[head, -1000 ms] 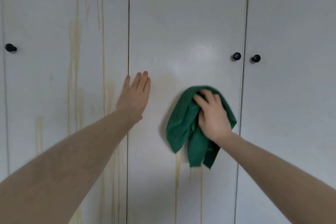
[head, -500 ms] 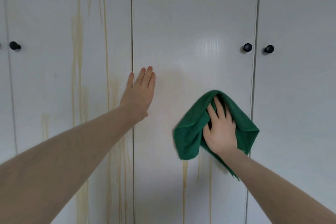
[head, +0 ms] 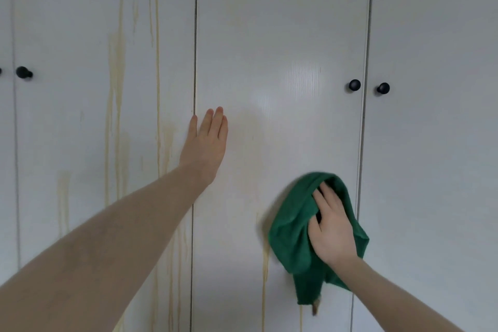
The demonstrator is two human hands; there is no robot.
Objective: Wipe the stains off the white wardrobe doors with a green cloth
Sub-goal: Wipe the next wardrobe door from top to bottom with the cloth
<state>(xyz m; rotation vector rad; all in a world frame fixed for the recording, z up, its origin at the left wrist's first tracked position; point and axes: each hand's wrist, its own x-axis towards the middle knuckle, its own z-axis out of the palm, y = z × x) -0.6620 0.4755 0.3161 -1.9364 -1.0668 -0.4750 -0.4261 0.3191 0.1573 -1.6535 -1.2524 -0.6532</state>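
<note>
Closest to me, the right hand presses a bunched green cloth against the lower part of the middle door, fingers tucked into its folds. The left hand lies flat and open on the same door, holding nothing. I judge the job partly done: above the cloth this panel shows only faint smears, but yellowish drips run below it. Further off, the left door carries long streaks, apparently untouched.
</note>
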